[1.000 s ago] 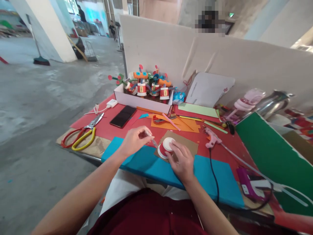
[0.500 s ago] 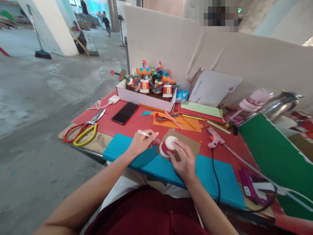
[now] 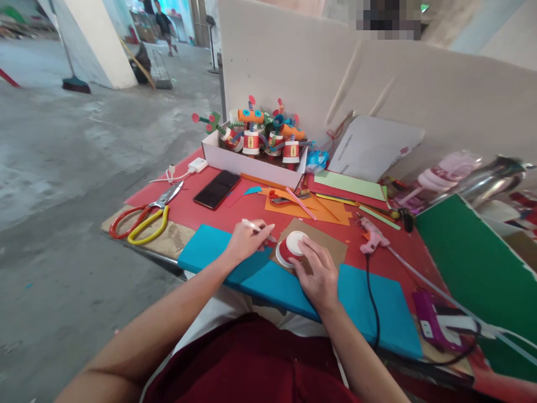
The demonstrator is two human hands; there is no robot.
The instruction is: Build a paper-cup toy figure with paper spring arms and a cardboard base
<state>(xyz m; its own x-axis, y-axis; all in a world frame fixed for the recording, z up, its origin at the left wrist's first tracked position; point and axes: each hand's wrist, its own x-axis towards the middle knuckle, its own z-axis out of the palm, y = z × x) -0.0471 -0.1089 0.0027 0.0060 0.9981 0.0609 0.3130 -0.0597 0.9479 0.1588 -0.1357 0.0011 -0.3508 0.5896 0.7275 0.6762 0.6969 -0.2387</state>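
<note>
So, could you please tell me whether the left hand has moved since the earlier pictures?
Yes, the left hand has shifted rightward, away from the phone.

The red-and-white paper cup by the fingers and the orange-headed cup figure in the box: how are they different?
The red-and-white paper cup has a bare white top, but the orange-headed cup figure has a head with blue circles. The cup sits on brown cardboard under the right hand, while the figure is in the white box, untouched. Both have red sides with white edges.
</note>
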